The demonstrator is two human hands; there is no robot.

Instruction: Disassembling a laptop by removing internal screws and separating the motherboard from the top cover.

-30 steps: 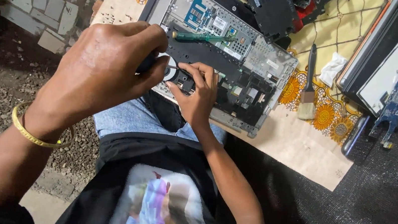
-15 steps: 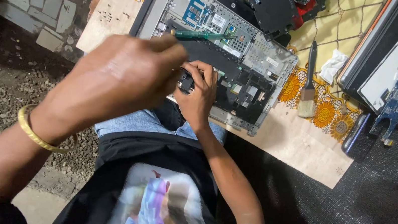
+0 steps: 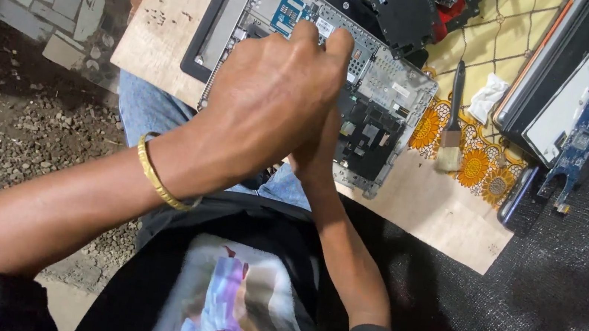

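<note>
My left hand (image 3: 275, 107) reaches forward with its back turned up to me, knuckles bent and fingertips (image 3: 339, 42) curled down, a thin gold bangle (image 3: 158, 175) sitting on the wrist. My right hand (image 3: 315, 153) is tucked under it and mostly hidden, so I cannot tell its grip. Both forearms converge from my sleeves.

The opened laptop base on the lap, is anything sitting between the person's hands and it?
Nothing visible does. The left hand lies directly over the opened laptop base, fingertips on its board. The right hand is mostly hidden beneath the left, at the base's near edge. The paintbrush lies apart, to the side on the flowered cloth.
</note>
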